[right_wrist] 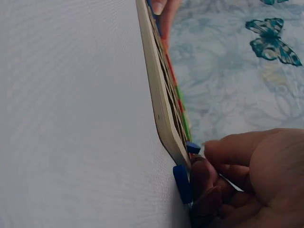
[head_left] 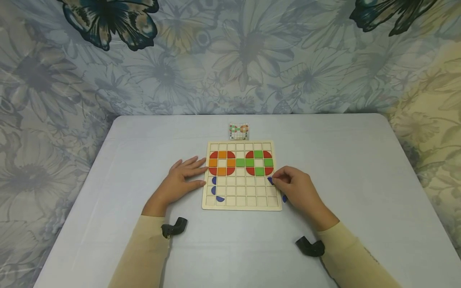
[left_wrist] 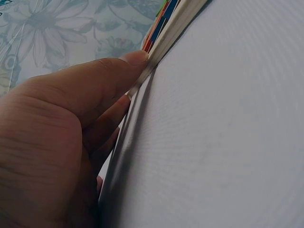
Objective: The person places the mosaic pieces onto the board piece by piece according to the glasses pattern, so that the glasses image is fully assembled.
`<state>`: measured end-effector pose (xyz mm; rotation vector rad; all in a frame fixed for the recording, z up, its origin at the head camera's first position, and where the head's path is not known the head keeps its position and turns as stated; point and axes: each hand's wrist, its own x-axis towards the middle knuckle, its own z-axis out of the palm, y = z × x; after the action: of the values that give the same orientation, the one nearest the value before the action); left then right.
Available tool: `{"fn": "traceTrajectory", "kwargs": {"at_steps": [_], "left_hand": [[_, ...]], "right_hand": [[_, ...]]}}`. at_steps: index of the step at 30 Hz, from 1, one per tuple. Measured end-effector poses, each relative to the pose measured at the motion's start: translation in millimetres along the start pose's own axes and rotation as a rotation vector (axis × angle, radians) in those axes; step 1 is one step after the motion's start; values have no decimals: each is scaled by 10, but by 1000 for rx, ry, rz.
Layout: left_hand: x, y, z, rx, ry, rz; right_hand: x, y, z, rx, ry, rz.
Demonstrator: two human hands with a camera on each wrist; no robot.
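Observation:
A pale wooden grid board (head_left: 248, 206) lies flat on the table. My right hand (head_left: 299, 190) pinches a blue half-circle piece (head_left: 270, 181) between thumb and index finger over the board's right-hand column, just below a red corner piece. In the right wrist view the blue piece (right_wrist: 193, 147) shows at the fingertips, above the board's edge. Another blue piece (head_left: 285, 198) is on the table beside the board, under this hand. My left hand (head_left: 176, 182) has its fingers extended, with thumb and fingertips at the board's left edge. Three blue half-circles (head_left: 213, 190) sit in cells at lower left.
Red corner pieces with orange squares (head_left: 222, 154) form a ring at the board's upper left. A second ring has green squares (head_left: 258, 154), and a green square (head_left: 240, 162) joins the two. Behind the board stands a small pattern card (head_left: 239, 131). White cloth (head_left: 230, 248) covers the table.

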<state>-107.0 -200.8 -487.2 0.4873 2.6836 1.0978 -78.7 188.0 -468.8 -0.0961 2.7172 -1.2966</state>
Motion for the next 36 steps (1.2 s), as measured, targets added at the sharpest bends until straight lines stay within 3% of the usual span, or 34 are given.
{"fn": "traceTrajectory", "kwargs": {"at_steps": [10, 21, 36], "left_hand": [[-7, -7, 6, -3, 12, 13], [-2, 9, 2, -5, 8, -1], [-3, -16, 4, -16, 11, 5]], "right_hand": [[-5, 81, -97, -98, -28, -49], [-10, 126, -2, -109, -52, -132], [-26, 127, 4, -104, -32, -128]]}}
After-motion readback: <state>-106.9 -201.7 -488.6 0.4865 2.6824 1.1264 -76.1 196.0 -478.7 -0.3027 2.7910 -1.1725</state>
